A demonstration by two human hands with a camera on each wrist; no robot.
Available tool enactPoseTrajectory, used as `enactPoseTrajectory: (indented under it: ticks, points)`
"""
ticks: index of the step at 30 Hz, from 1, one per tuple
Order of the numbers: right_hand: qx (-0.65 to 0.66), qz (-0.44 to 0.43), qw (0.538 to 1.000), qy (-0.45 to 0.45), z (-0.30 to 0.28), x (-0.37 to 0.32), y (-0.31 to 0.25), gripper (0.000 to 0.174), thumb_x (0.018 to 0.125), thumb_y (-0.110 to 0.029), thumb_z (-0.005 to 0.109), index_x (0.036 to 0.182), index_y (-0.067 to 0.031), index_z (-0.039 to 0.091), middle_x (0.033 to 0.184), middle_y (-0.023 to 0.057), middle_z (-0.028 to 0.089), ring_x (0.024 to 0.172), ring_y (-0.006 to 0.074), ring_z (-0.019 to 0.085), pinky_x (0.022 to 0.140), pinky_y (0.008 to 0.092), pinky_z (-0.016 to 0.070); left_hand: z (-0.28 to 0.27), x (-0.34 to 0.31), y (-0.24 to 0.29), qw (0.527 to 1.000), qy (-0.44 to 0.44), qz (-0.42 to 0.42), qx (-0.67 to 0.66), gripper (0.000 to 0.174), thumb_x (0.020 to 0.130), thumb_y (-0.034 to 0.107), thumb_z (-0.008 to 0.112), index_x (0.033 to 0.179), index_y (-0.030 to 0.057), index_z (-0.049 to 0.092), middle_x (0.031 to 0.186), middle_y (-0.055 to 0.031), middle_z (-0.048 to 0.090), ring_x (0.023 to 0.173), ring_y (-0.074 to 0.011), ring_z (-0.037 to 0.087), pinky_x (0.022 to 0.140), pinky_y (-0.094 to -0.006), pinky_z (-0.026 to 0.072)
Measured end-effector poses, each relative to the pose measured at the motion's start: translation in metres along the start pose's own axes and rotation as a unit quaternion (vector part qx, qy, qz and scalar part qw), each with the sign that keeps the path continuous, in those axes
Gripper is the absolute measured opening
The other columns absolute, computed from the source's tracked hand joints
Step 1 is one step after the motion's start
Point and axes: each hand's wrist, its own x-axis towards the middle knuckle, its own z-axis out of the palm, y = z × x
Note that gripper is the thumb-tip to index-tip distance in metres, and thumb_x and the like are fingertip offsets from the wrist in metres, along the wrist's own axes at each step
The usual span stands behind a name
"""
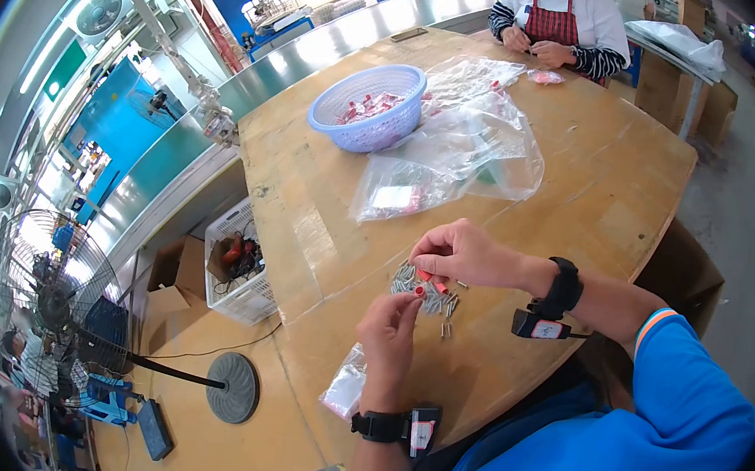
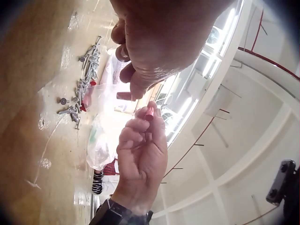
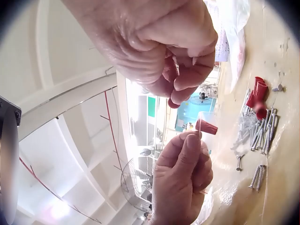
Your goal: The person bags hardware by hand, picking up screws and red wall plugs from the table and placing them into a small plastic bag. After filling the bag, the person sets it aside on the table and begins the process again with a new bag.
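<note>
My left hand (image 1: 387, 333) is raised over the near side of the table and pinches a small red tapered plastic piece (image 3: 206, 127) between thumb and fingertips. A bit of clear plastic shows beside that piece in the right wrist view. Facing it, a short way off, my right hand (image 1: 460, 252) has its fingers curled and pinches another small red plastic piece (image 2: 149, 113). Below both hands lies a loose heap of metal screws (image 3: 263, 131), with a few more red pieces (image 3: 257, 97) among them.
A lavender basket (image 1: 378, 139) of red-and-white items stands farther back, beside large clear plastic bags (image 1: 487, 155). Clear packets (image 1: 345, 387) lie by my left wrist. Across the table sits another person in a checked apron (image 1: 546, 33). A floor fan (image 1: 57, 303) stands to the left.
</note>
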Motion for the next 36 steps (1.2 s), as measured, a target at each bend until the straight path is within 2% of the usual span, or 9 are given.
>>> enactPoseTrajectory:
  ticks: [3,6,9,12,15,18,21,22,36]
  points:
    - [-0.143,-0.081,0.985,0.051,0.010,-0.003,-0.002,0.015,0.084,-0.012,0.064,0.091,0.0008,0.065,0.074,0.0035,0.064,0.062,0.0061,0.056,0.057,0.0222,0.0472,0.000,0.000,0.003,1.000,-0.003,0.003,0.006,0.006,0.086,0.004,0.062,0.090,-0.0013,0.063,0.084,-0.0037,0.066,0.071,-0.0061,0.056,0.063,-0.0203,0.0448]
    - [-0.119,-0.105,0.986,0.052,0.018,-0.001,0.004,0.019,0.077,-0.014,0.066,0.088,0.0010,0.065,0.074,0.0110,0.065,0.069,0.0135,0.062,0.063,0.0284,0.0495,0.001,0.001,0.002,1.000,-0.001,0.008,0.009,0.007,0.085,0.004,0.063,0.090,-0.0013,0.063,0.081,-0.0026,0.064,0.070,-0.0061,0.055,0.062,-0.0205,0.0443]
    - [-0.145,-0.154,0.976,0.051,0.021,0.002,0.011,0.016,0.078,-0.014,0.066,0.085,0.0003,0.064,0.074,0.0091,0.065,0.066,0.0120,0.062,0.060,0.0271,0.0491,-0.002,0.000,0.005,1.000,0.002,0.001,0.022,0.008,0.085,0.005,0.063,0.090,-0.0014,0.063,0.078,-0.0018,0.062,0.070,-0.0062,0.055,0.062,-0.0207,0.0440]
    - [-0.050,-0.090,0.994,0.040,0.022,0.001,0.009,0.013,0.080,-0.012,0.065,0.085,0.0001,0.064,0.073,0.0077,0.065,0.064,0.0093,0.061,0.057,0.0252,0.0485,0.000,0.000,0.002,1.000,0.011,-0.019,-0.003,0.008,0.085,0.005,0.063,0.090,-0.0014,0.063,0.077,-0.0015,0.061,0.070,-0.0059,0.055,0.062,-0.0208,0.0441]
    - [-0.100,-0.163,0.980,0.062,0.021,0.005,0.019,0.008,0.083,-0.008,0.065,0.088,-0.0017,0.063,0.073,0.0007,0.061,0.061,0.0016,0.052,0.054,0.0186,0.0437,0.002,0.001,0.003,0.998,0.030,-0.036,-0.030,0.008,0.085,0.006,0.064,0.089,-0.0007,0.063,0.076,-0.0022,0.061,0.067,-0.0064,0.054,0.060,-0.0216,0.0442]
    - [-0.002,-0.132,0.991,0.034,0.023,0.007,0.028,0.008,0.084,-0.006,0.062,0.088,0.0000,0.062,0.076,0.0037,0.064,0.061,0.0062,0.060,0.053,0.0204,0.0468,0.006,0.002,-0.005,0.997,0.057,-0.029,-0.040,0.007,0.084,0.006,0.065,0.088,0.0003,0.062,0.072,-0.0030,0.059,0.059,-0.0073,0.052,0.055,-0.0219,0.0432]
    - [0.003,-0.120,0.992,0.023,0.021,0.005,0.028,0.009,0.084,-0.006,0.062,0.090,0.0003,0.062,0.077,0.0024,0.063,0.061,0.0057,0.059,0.053,0.0194,0.0471,0.008,0.002,-0.011,0.997,0.052,-0.021,-0.043,0.008,0.084,0.006,0.065,0.088,0.0001,0.062,0.073,-0.0029,0.059,0.060,-0.0073,0.051,0.055,-0.0218,0.0429]
    - [0.005,-0.115,0.993,0.025,0.020,0.005,0.029,0.011,0.085,-0.007,0.063,0.092,0.0010,0.061,0.075,0.0025,0.062,0.061,0.0048,0.059,0.053,0.0188,0.0475,0.005,0.002,-0.010,0.998,0.028,-0.047,-0.029,0.008,0.086,0.006,0.063,0.090,-0.0014,0.062,0.078,-0.0014,0.062,0.073,-0.0061,0.057,0.064,-0.0215,0.0468]
    - [0.060,-0.084,0.995,-0.001,0.027,0.005,0.040,0.005,0.084,-0.005,0.064,0.087,-0.0019,0.061,0.070,-0.0003,0.060,0.056,0.0029,0.057,0.048,0.0164,0.0423,0.001,0.002,-0.003,0.998,0.042,-0.044,-0.018,0.009,0.085,0.006,0.063,0.090,-0.0008,0.061,0.074,-0.0044,0.060,0.065,-0.0091,0.054,0.060,-0.0234,0.0456]
